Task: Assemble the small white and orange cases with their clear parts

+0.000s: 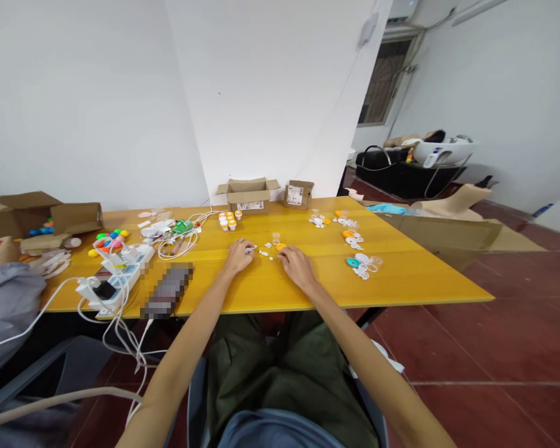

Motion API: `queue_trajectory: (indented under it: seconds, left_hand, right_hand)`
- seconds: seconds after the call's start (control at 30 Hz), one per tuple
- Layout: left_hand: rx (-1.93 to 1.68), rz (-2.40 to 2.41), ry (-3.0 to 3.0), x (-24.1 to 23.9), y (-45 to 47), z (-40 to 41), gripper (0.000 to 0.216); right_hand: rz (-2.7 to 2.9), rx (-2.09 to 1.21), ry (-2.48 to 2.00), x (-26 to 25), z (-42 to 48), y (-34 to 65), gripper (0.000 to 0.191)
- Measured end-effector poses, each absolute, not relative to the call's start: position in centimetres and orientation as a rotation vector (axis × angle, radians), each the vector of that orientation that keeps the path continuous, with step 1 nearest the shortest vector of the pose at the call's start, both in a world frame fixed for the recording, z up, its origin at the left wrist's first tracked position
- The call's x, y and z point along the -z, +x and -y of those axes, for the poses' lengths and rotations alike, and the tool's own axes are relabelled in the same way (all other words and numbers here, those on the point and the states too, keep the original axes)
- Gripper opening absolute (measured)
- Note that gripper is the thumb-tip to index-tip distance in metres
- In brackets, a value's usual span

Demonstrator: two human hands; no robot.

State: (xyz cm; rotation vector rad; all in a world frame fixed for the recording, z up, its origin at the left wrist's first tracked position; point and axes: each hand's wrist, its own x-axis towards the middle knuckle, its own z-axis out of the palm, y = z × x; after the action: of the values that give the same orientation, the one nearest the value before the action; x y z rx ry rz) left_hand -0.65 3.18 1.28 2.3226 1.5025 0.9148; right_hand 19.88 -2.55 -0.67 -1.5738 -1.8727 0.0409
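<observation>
My left hand [239, 256] rests at the front middle of the yellow table, fingers curled and closed on a small white plastic piece [249, 250]. Across from it, my right hand [297, 265] has its fingertips closed at the edge of a small round orange cap [280, 247], partly hidden by the fingers. Small white plastic parts [264, 253] lie between both hands. Just behind them is a clear plastic cup [275, 238]. To the right are groups of similar loose parts, one with a teal cap [353, 262] and another with an orange cap [349, 234].
Several orange-and-white capped containers [227, 220] stand before an open cardboard box [248, 195]; a smaller box [299, 194] is beside it. A power strip [128, 274], cables and a phone [167, 290] lie left. A co-worker's sleeve [9, 311] shows at far left.
</observation>
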Motion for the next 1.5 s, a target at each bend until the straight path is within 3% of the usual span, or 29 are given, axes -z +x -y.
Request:
queue_trajectory:
  seconds: [0.3,1.0,1.23,1.5]
  left_hand:
    - [-1.021,-1.486,2.250,-1.0,-0.8,-3.4,0.006]
    - [-1.091,-1.459,2.100,-1.2,-0.8,-3.5,0.009]
    - [-1.088,-1.462,2.091,-1.4,-1.8,-3.6,0.006]
    - [-0.889,-1.491,2.289,-1.6,-3.0,-2.3,0.023]
  right_hand:
    - [1.808,-0.067,-1.514,1.4,1.8,20.2,0.019]
    - [1.728,-0.108,-1.720,0.1,2.6,19.8,0.018]
    - [1.785,-0.023,-1.406,0.4,2.5,20.0,0.021]
    - [2.132,-0.050,-1.083,0.3,2.7,19.3,0.015]
